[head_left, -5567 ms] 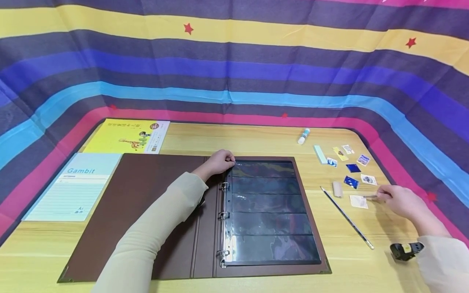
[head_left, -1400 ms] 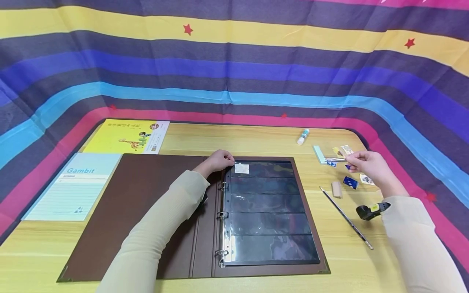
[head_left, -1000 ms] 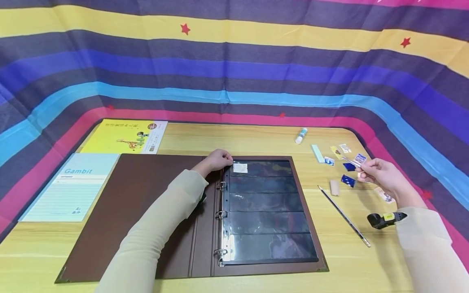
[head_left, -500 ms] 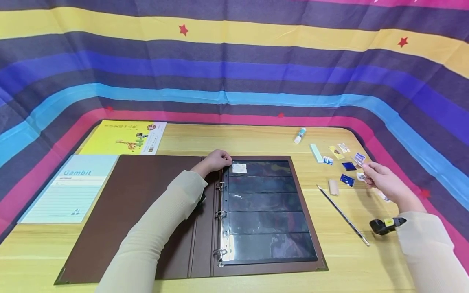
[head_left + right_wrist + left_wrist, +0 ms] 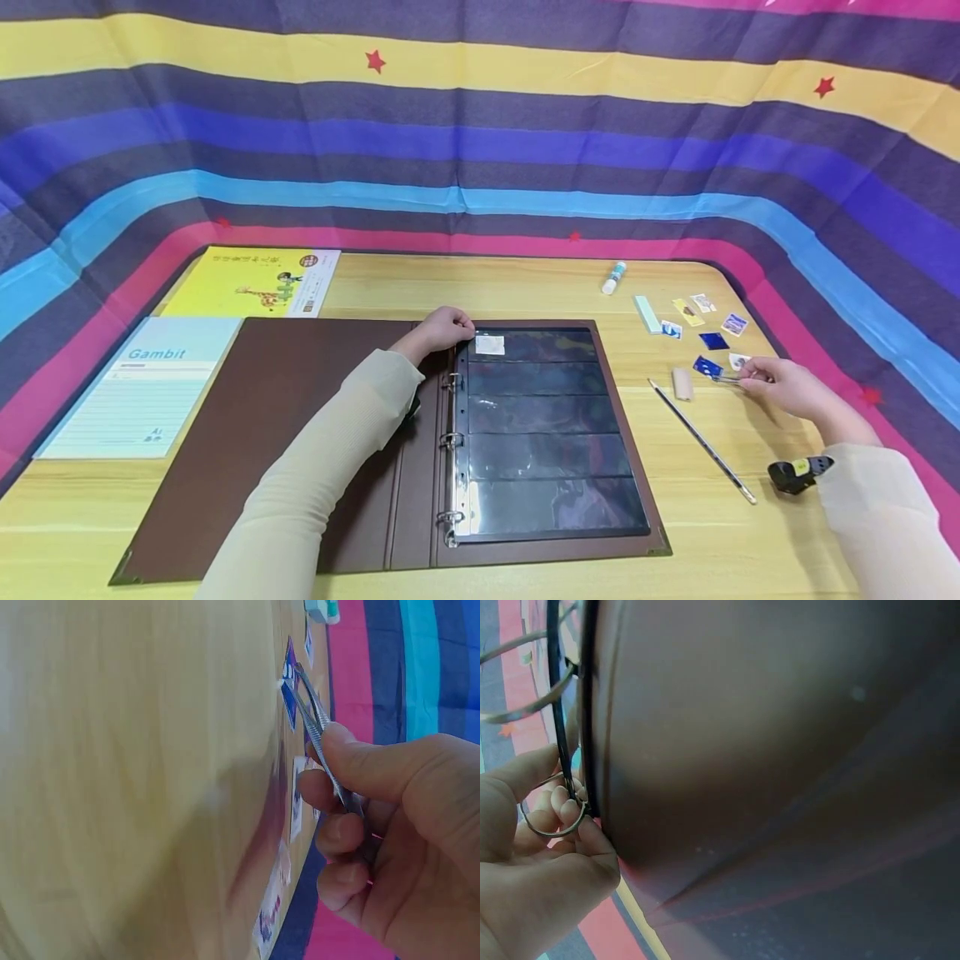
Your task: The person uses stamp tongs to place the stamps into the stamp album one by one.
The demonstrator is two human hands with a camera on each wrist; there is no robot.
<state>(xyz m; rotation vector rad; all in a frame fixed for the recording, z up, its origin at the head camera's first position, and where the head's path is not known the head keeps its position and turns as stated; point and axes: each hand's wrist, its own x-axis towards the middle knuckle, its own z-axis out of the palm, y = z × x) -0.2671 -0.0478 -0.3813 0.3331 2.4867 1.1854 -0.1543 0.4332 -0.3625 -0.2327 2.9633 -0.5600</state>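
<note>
My left hand (image 5: 444, 328) pinches the top inner corner of the album's black pocket page (image 5: 547, 462), its fingers by a metal ring (image 5: 555, 834) in the left wrist view. The brown ring album (image 5: 322, 358) lies spread open. A white stamp (image 5: 490, 345) sits in the left end of the page's top pocket. At the right, my right hand (image 5: 787, 387) holds tweezers (image 5: 330, 761) between thumb and fingers. Their tips, slightly parted, are right at a blue stamp (image 5: 707, 367) on the table.
Around the tweezers lie a dark blue stamp (image 5: 714, 341), a purple stamp (image 5: 734, 324), a yellow stamp (image 5: 688, 312) and several others. An eraser (image 5: 682, 384), pencil (image 5: 701, 440), pale green strip (image 5: 648, 314) and glue stick (image 5: 613, 277) are nearby. A notebook (image 5: 135, 400) and yellow book (image 5: 232, 279) lie left.
The white stamp went from the table into the top pocket. My right hand then moved over the stamps and lowered the tweezers to the blue one. My left hand stayed at the corner.
</note>
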